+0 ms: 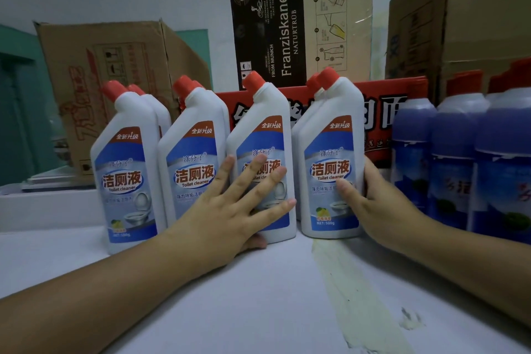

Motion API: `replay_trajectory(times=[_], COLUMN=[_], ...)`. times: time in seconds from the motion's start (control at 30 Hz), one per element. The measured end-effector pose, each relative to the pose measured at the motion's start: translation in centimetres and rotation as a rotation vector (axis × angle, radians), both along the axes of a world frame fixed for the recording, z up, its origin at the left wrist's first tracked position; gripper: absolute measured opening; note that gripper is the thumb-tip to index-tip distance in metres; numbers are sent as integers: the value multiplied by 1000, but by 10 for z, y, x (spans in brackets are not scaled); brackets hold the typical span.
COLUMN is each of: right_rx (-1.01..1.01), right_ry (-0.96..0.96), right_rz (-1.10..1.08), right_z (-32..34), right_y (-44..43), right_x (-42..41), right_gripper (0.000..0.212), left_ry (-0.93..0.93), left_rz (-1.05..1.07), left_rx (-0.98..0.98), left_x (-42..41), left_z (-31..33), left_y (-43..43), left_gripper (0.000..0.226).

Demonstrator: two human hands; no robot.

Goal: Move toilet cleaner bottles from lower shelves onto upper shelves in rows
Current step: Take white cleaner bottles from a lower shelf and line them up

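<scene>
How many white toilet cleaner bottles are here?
7. Front row: first bottle, far left; second bottle; third bottle, under the left hand; fourth bottle, in the right hand. Three rear bottles peek behind first, second, fourth. Others may be hidden.

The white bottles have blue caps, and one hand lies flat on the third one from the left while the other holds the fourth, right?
No: the head view shows red caps, not blue. The left hand does lie flat on the third bottle, and the right hand holds the fourth bottle.
</scene>
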State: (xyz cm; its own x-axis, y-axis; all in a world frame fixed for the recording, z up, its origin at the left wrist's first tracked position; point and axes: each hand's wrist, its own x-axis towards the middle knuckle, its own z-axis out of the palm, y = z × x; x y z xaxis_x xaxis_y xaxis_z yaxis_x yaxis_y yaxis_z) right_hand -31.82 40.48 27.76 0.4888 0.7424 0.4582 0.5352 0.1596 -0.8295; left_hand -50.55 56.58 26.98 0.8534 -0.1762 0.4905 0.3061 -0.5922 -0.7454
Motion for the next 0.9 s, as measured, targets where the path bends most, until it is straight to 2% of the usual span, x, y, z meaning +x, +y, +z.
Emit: replay_trajectory(times=[0.17, 0.57, 0.77, 0.9], right_rx=[-92, -127, -145, -241], right_ry=[-49, -119, -74, -203], right_rz=[-48, -114, -57, -121], right_z=[1, 1, 9, 24], right_y=[7, 4, -10, -29], right_x=[-3, 2, -10, -24], right_gripper=[40, 35, 46, 61], left_ry=[6, 5, 80, 113], left_rz=[13, 43, 95, 27], left_rx=[-26, -84, -127, -225], left_x=[0, -8, -15, -27], left_z=[2, 7, 12, 28], left_y=[-1, -4, -23, -48], left_gripper=[62, 58, 64, 65])
